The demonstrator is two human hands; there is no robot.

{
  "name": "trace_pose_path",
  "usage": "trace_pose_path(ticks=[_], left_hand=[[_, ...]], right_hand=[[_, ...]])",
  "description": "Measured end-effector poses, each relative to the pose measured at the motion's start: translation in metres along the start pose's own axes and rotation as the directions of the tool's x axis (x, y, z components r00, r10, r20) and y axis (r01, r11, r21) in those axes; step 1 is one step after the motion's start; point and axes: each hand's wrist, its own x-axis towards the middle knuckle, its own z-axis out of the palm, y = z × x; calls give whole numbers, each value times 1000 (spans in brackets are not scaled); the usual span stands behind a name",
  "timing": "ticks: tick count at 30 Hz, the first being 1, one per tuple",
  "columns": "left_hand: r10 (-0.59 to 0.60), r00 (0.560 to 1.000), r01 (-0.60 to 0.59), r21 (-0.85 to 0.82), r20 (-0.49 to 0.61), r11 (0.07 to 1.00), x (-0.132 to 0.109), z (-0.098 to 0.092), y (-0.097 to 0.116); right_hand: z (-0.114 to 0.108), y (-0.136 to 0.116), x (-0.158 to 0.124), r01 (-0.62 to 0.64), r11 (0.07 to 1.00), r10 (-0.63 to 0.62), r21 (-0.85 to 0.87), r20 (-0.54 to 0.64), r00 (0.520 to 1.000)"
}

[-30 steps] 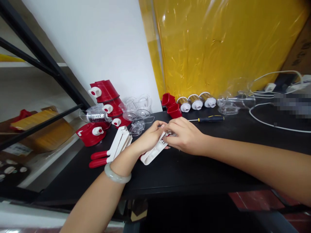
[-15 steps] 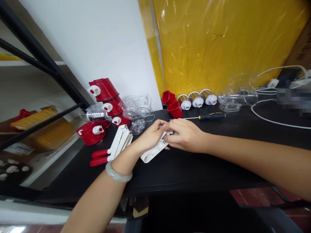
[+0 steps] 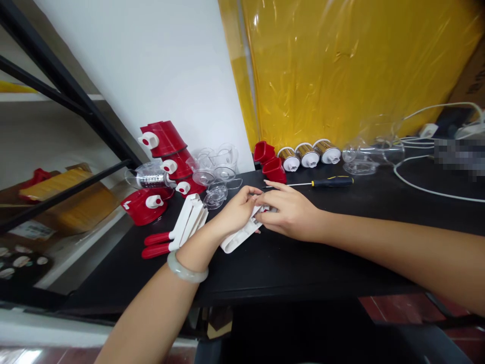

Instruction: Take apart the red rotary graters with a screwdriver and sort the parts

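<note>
A long white plastic crank handle (image 3: 239, 238) lies slanted between my hands, just above the black table. My left hand (image 3: 238, 210) wraps round its middle, a pale bangle at the wrist. At its far end, the fingers of my right hand (image 3: 290, 212) press on the white plastic, the index finger lifted; a bit of red shows beneath them. What the right fingertips touch is mostly hidden. Left of my hands rest similar white handles (image 3: 189, 217) with red grips (image 3: 157, 244). Beyond my right hand lies a screwdriver (image 3: 331, 182) with a black and yellow handle.
Red grater bodies (image 3: 164, 139) are stacked at the back left, beside clear plastic parts (image 3: 215, 167). Red hoppers (image 3: 273, 169) and three grater drums (image 3: 308, 155) line the back. Clear containers (image 3: 373, 151) and a white cable (image 3: 428, 191) occupy the right. A black rack (image 3: 71, 98) stands left.
My right index finger has lifted and stretched out from the handle. The left hand keeps its grip, and the view has shifted slightly.
</note>
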Motion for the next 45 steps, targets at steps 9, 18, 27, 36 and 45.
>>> trace_pose_path(ticks=[9, 18, 27, 36, 45], left_hand=[[90, 995, -88, 30, -54, 996, 4, 0, -5], [374, 895, -302, 285, -243, 910, 12, -10, -10], [495, 818, -384, 364, -292, 849, 9, -9, -4], [621, 764, -512, 421, -174, 749, 5, -8, -6], [635, 755, -518, 445, -163, 730, 4, -4, -3]], right_hand=[[1, -4, 1, -43, 999, 42, -32, -12, 999], [1, 0, 0, -164, 981, 156, -105, -77, 985], [0, -5, 4, -343, 938, 339, 46, 78, 938], [6, 1, 3, -454, 873, 430, 179, 155, 889], [4, -3, 10, -476, 841, 460, 258, 124, 879]])
